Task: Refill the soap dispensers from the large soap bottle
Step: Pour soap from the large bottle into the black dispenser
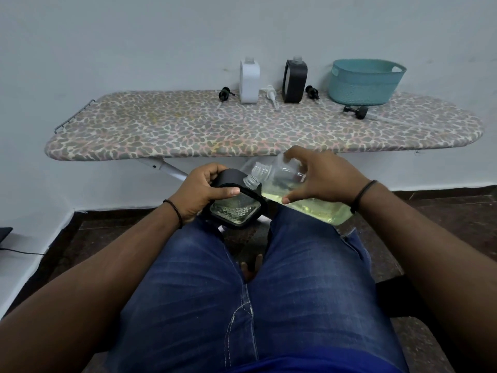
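1. A person is sitting, and the legs in blue jeans [269,305] are filling the near part of the view.
2. Above the knees, the left hand [200,191] is gripping a black-framed soap dispenser [236,208], fingers curled over its top and thumb across its front; the dispenser is tilting, with its open clear neck pointing to the right.
3. Just beside it, the right hand [320,177] is holding the large soap bottle [301,192] with fingers over the top and thumb underneath. The bottle is lying nearly on its side, with yellow liquid in its lower part, and its threaded mouth is sitting just above the dispenser's neck. I cannot tell if they are touching.
4. Farther away, an ironing board [188,130] with a spotted cover is standing against the wall.
5. On its far edge, a white dispenser [249,82] and a black dispenser [294,80] are standing upright with open necks, well apart from the hands.
6. Pump heads are lying around them: a black one [225,94] at the left, a white one [271,95] between the two dispensers, another black one [312,92] to the right, and a larger black pump [356,111] in front of a teal basket [367,82].
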